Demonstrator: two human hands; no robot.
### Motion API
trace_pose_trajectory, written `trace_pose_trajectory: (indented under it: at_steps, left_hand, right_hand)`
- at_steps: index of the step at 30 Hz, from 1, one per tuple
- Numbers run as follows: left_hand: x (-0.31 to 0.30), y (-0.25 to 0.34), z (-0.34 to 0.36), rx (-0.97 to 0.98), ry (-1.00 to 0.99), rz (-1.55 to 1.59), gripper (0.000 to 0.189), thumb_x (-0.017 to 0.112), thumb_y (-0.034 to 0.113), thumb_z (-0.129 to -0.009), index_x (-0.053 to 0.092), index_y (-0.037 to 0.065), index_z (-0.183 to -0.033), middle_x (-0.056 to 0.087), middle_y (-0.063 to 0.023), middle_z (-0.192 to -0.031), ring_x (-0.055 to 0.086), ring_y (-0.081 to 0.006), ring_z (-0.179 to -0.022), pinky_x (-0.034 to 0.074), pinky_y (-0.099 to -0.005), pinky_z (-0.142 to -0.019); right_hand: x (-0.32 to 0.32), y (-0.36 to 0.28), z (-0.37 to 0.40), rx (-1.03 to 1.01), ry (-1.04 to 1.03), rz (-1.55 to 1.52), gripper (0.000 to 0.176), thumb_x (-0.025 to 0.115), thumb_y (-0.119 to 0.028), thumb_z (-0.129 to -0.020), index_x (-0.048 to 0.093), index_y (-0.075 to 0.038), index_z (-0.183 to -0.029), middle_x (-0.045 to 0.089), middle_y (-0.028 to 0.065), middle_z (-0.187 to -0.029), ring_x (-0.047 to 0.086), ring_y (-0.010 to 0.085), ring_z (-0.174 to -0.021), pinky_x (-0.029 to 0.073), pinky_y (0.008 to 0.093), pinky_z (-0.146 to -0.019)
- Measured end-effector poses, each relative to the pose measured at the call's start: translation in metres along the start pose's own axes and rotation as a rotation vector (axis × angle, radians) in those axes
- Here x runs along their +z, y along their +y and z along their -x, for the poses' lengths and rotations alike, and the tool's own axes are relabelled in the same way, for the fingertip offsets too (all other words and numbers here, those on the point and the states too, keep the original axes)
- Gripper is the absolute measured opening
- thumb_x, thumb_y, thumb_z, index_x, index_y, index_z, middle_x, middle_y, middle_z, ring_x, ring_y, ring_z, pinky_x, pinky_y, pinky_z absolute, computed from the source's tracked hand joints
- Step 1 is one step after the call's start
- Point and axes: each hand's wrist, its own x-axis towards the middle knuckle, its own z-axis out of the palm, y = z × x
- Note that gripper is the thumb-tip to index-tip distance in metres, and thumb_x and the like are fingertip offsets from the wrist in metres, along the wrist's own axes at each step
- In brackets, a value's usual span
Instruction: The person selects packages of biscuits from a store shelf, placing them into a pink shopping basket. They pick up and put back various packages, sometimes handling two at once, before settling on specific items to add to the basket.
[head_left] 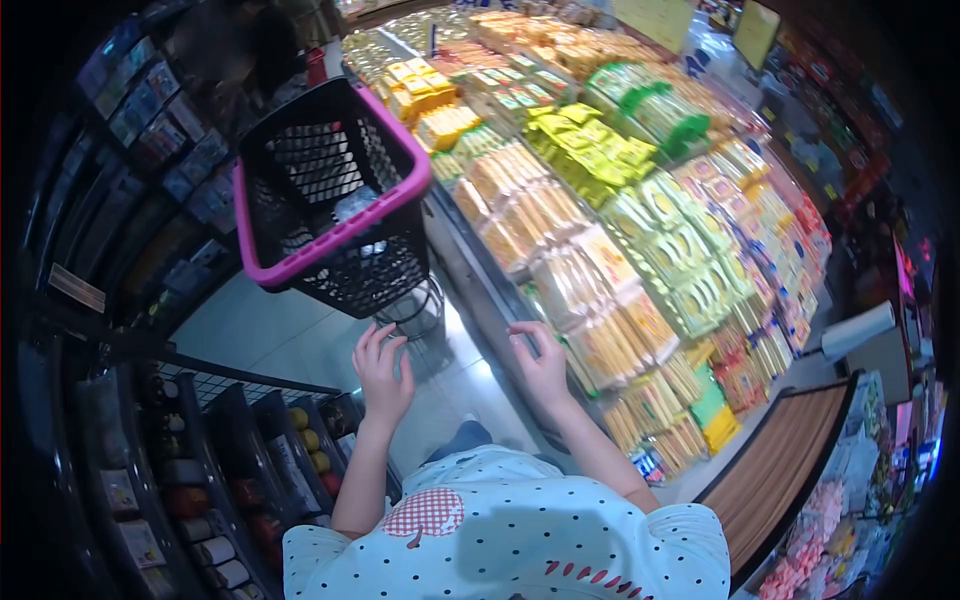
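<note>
My left hand (382, 372) is raised with its fingers apart, holding nothing. Just beyond its fingertips stands a black mesh shopping cart (385, 265) with a pink rim, and a gap shows between hand and cart. Something pale and clear, perhaps plastic wrapping (356, 204), lies inside the basket; its kind is hard to make out. Near the edge of the display counter, my right hand (541, 366) hangs in the air, fingers loosely bent and apart, with nothing in it. Beside it lie packs of long pale-brown sticks (572, 285) in clear wrapping.
Yellow-green bags (590, 145) and green packs (690, 255) fill the slanted counter on the right. Dark shelves (190, 450) with jars and packages line the left. Tiled floor (300, 330) runs between them. At lower right stands a brown slatted panel (785, 470).
</note>
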Motion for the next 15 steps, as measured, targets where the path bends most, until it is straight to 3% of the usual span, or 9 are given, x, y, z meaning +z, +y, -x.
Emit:
trace_pose_trajectory:
  at_steps: [5,12,15]
  left_hand:
    - [-0.027,-0.056,-0.04,-0.013,0.074,-0.049,0.022,0.057,0.003,-0.072,0.058,0.005,-0.094,0.051,-0.0098,-0.114,0.039,-0.0316,-0.117,0.027,-0.043,-0.096]
    - [-0.04,-0.077,-0.062,-0.09,0.105,0.011,0.023,0.056,-0.001,-0.073,0.056,0.002,-0.096,0.053,-0.0117,-0.116,0.04,-0.0335,-0.118,0.03,-0.0427,-0.098]
    - [-0.038,-0.075,-0.077,-0.041,0.145,0.037,0.033,0.055,-0.003,-0.074,0.054,0.0,-0.107,0.053,-0.0154,-0.117,0.046,-0.0351,-0.113,0.034,-0.0426,-0.095]
  right_hand:
    - [0.056,-0.01,-0.044,-0.021,-0.027,0.005,0.013,0.059,-0.005,-0.079,0.06,-0.002,-0.091,0.062,0.0106,-0.086,0.058,0.0243,-0.086,0.044,0.0317,-0.078]
    - [0.078,-0.01,-0.105,0.028,-0.075,-0.034,0.015,0.058,-0.005,-0.079,0.059,0.0,-0.094,0.063,0.0101,-0.09,0.06,0.0201,-0.089,0.044,0.0291,-0.081]
    - [0.084,-0.016,-0.13,0.114,-0.05,-0.171,0.017,0.058,-0.005,-0.08,0.059,0.0,-0.096,0.063,0.0083,-0.092,0.059,0.0169,-0.091,0.043,0.0282,-0.084]
